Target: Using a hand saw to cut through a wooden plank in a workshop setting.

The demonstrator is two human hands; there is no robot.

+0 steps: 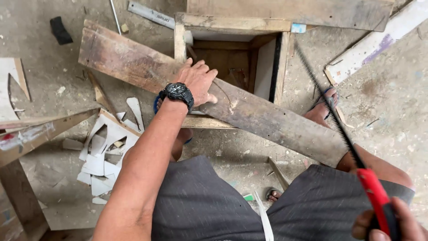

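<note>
At lower right, the right hand (392, 223) is clamped on the red handle of a long black-bladed handsaw (339, 127), lifted clear. The left hand (198, 82), fingers spread, presses the weathered brown plank (249, 114) across the open wooden box (263, 58) at centre. The plank could pivot under a stroke, and teeth could skid toward those fingers or the sandalled foot (323, 109).
</note>
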